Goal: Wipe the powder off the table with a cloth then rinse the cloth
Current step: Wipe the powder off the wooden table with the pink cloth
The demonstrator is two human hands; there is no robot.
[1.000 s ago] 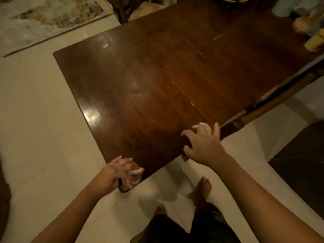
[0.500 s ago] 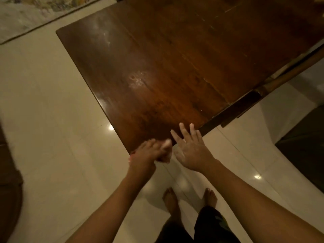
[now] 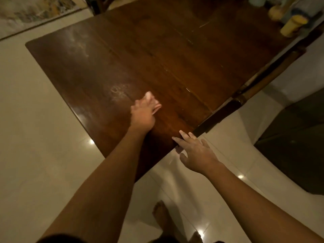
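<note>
Left hand (image 3: 142, 114) grips the cloth (image 3: 154, 104) on the table (image 3: 175, 55), powder (image 3: 117, 91) at ten o'clock; right hand (image 3: 196, 153) fingers spread open at the edge.

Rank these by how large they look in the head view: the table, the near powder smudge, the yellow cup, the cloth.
1. table
2. near powder smudge
3. yellow cup, though it stands farther away
4. cloth, mostly hidden under the left hand

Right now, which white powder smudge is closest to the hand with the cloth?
The ring-shaped smudge, just beyond the left hand and its cloth. The other smudge lies toward the table's far corner.
</note>
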